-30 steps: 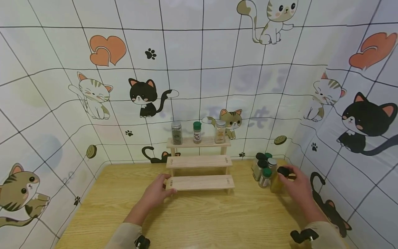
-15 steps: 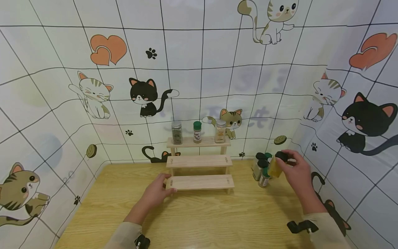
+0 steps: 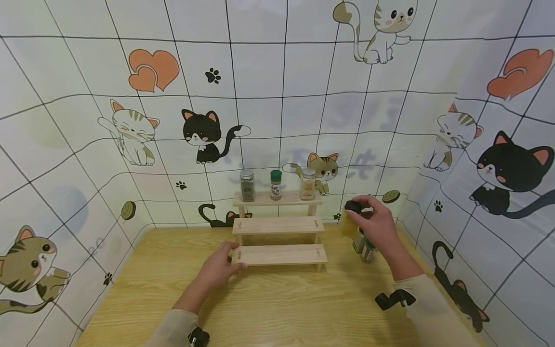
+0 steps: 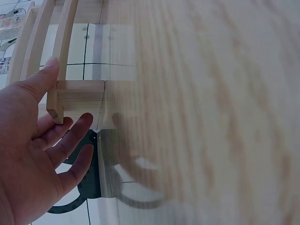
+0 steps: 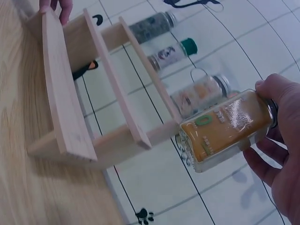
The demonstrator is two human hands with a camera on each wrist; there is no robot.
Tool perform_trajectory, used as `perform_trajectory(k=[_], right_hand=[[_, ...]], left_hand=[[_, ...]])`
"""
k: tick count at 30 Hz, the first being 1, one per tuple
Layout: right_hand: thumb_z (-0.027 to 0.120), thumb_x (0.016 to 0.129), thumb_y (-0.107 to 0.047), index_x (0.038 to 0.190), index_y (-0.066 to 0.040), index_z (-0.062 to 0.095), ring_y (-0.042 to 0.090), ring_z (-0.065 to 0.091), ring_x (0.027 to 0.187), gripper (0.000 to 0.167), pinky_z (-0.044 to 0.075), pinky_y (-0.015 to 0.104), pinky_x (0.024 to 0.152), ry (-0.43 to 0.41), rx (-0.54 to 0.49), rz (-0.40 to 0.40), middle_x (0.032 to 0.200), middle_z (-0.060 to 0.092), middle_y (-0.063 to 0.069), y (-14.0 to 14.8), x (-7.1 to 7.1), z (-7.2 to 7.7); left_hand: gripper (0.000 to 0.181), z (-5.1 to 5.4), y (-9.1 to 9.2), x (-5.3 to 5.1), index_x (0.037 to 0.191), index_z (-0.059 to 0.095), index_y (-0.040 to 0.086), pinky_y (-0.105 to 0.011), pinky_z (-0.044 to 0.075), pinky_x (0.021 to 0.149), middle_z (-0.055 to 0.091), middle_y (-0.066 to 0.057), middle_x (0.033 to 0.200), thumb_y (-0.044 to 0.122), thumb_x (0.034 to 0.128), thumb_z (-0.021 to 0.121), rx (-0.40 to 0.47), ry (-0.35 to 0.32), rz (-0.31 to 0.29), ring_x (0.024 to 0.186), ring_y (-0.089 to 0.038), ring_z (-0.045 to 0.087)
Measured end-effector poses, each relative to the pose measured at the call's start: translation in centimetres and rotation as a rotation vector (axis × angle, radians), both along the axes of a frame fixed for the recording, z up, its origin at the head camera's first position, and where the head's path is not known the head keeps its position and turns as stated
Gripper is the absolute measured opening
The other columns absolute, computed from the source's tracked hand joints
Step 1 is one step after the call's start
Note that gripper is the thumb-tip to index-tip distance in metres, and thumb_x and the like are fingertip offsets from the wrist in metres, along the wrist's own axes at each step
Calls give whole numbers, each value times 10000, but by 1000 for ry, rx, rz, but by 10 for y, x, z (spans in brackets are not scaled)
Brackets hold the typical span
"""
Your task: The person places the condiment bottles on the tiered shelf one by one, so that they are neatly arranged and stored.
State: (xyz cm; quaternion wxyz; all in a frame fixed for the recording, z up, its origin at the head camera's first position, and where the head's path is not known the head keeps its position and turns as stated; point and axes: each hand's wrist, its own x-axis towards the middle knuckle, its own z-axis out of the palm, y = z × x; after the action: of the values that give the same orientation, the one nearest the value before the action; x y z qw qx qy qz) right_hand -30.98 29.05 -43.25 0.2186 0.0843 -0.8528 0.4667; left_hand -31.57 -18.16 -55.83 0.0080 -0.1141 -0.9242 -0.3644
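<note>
My right hand (image 3: pixel 378 226) pinches the black cap of a glass spice jar (image 5: pixel 229 129) filled with yellow-orange powder. The jar hangs in the air, just right of a three-step wooden rack (image 3: pixel 277 225). At the rack's lowest step, my left hand (image 3: pixel 218 266) grips the left end, thumb on top and fingers beneath, as the left wrist view shows the thumb over the board (image 4: pixel 55 101). On the top step stand a jar of dried green herbs (image 3: pixel 247 187), a small green-capped jar (image 3: pixel 275 185) and a jar of pale flakes (image 3: pixel 307 185).
Several spice jars stand on the table right of the rack, partly hidden by my right hand; a green-capped one (image 3: pixel 368 251) shows. The wooden table (image 3: pixel 277 303) meets a cat-patterned wall covering (image 3: pixel 260 72) behind and at both sides.
My right hand has lifted the yellow jar out from beside the other jars and carried it left toward the rack. My left hand stays on the lowest step.
</note>
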Motion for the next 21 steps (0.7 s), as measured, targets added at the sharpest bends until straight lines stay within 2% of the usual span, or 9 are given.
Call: perform_trajectory(k=[5, 9, 12, 18, 21], right_hand=[[845, 1024, -296, 1377, -104, 695, 349, 715, 1065, 429, 579, 259, 797, 9, 2, 78, 1271, 669, 148, -25, -10, 8], [854, 1017, -266, 1363, -102, 698, 370, 686, 1118, 414, 576, 263, 829, 10, -1, 142, 1254, 671, 144, -48, -18, 13], [855, 1017, -274, 1355, -128, 701, 365, 695, 1098, 399, 599, 325, 811, 4, -8, 188, 1230, 666, 125, -64, -25, 15], [876, 997, -237, 1314, -131, 716, 343, 684, 1103, 371, 599, 499, 922, 17, -43, 234, 1199, 671, 104, -94, -36, 15], [884, 988, -218, 1303, -127, 720, 331, 684, 1100, 367, 599, 499, 937, 20, -66, 255, 1192, 674, 101, -109, -43, 13]], left_hand=[[697, 1, 0, 1, 1511, 598, 76, -458, 574, 816, 636, -77, 1403, 367, 958, 905, 12, 2, -5, 1065, -236, 696], [698, 1, -2, 2, 1515, 595, 93, -448, 569, 813, 636, -63, 1398, 385, 959, 901, -1, 4, 2, 1058, -221, 693], [694, 0, -3, 2, 1513, 595, 91, -453, 572, 819, 635, -64, 1400, 385, 962, 899, -11, 8, 3, 1059, -221, 695], [689, 4, -1, 3, 1509, 596, 73, -477, 583, 831, 630, -84, 1413, 359, 963, 901, -7, 17, -3, 1071, -247, 706], [684, 3, 0, 2, 1515, 593, 89, -464, 581, 836, 633, -69, 1403, 360, 966, 898, -7, 11, 2, 1084, -248, 704]])
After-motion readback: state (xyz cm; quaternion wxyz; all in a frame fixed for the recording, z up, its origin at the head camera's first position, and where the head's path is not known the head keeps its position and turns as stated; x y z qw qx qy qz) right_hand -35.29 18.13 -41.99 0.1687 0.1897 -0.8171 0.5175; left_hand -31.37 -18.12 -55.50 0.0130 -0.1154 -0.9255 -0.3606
